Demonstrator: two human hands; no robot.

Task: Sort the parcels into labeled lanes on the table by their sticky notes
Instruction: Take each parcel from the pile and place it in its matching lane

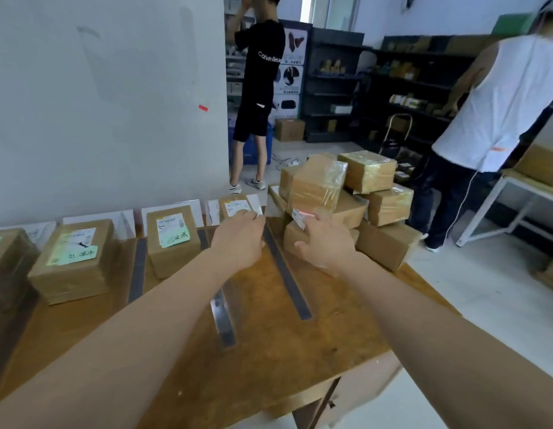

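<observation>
A: Start with the big things. The worktop (269, 329) is split by dark tape strips (286, 270) into lanes, and white lane cards (173, 212) stand along its far edge against the wall.

B: And the unsorted pile of parcels (346, 193) sits at the far right corner, stacked loosely, several wrapped in clear tape. Three lanes on the left already carry a box; the sorted parcel (171, 239) in the middle one bears a green sticky note (179, 238) with handwriting.

A: So the person is partway through, at the picking step. Both arms reach forward to the pile.

B: The right hand (327, 239) lies spread against the low parcel (303, 235) at the near side of the pile, fingers loose around its corner, not plainly clamped. A white label with a pinkish note (304, 215) shows just above the fingers.

A: The left hand (238, 239) is nearly closed, fingertips pinching or touching something small and pale near the far small parcel (235, 209). Whether it grips it cannot be told.

B: Next, likely, the person must read that note, then draw the low box out with care, since others rest on it and could slide
</observation>
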